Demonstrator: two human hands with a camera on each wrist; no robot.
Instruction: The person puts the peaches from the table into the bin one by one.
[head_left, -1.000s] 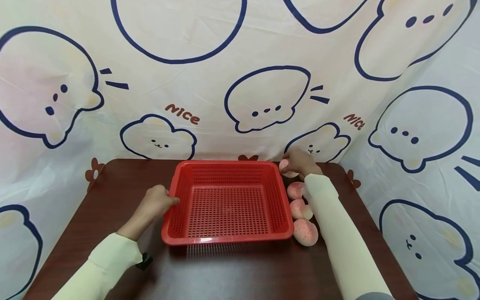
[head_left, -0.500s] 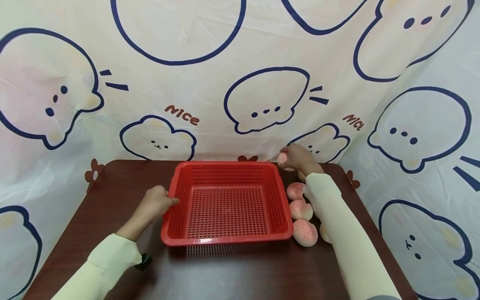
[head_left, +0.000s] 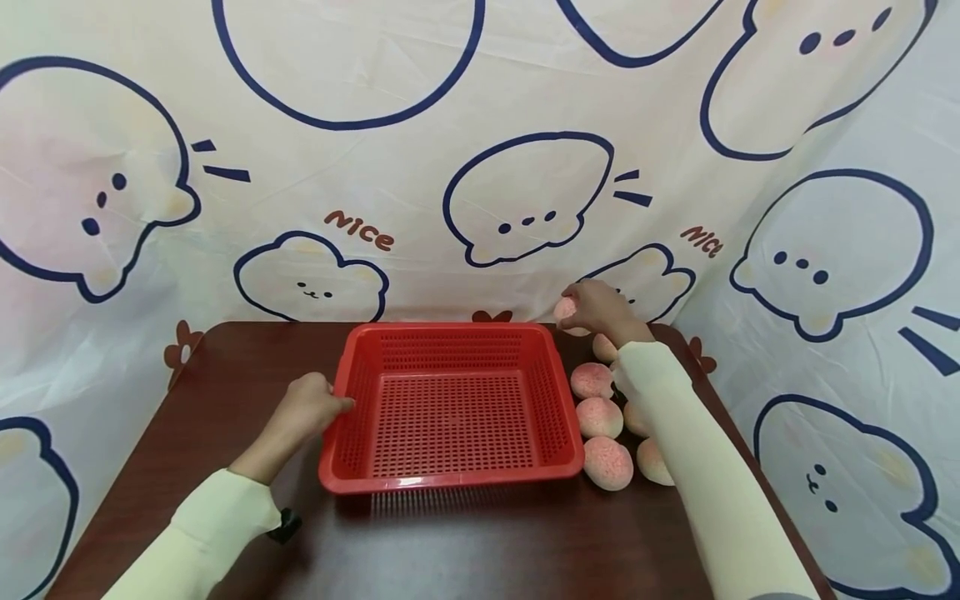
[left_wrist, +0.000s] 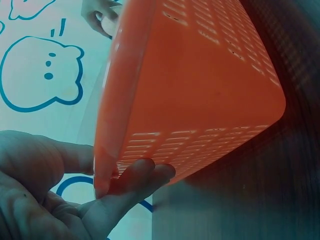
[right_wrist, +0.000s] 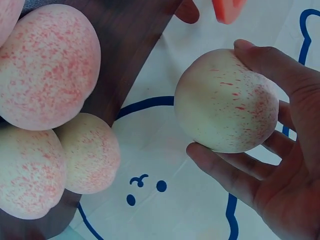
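A red perforated plastic basket (head_left: pixel 450 482) sits on the table, with nothing inside it. My left hand (head_left: pixel 306 408) grips its left rim, thumb on one side and fingers under the other, as the left wrist view shows on the basket wall (left_wrist: pixel 200 80). At the far right corner of the basket, my right hand (head_left: pixel 602 310) holds a peach (right_wrist: pixel 225 100) above the table, thumb on one side and fingers on the other. Several pink-speckled peaches (head_left: pixel 608 463) lie right of the basket; the right sleeve hides part of some of them.
The dark brown wooden table (head_left: pixel 465 550) ends at a cloth backdrop (head_left: pixel 420 183) with cartoon outlines, which also rises at both sides. More peaches (right_wrist: pixel 50 65) show near the table's edge in the right wrist view.
My right hand has lifted the peach up off the table behind the other peaches. The right forearm has shifted right, uncovering more peaches. My left hand keeps its grip on the rim.
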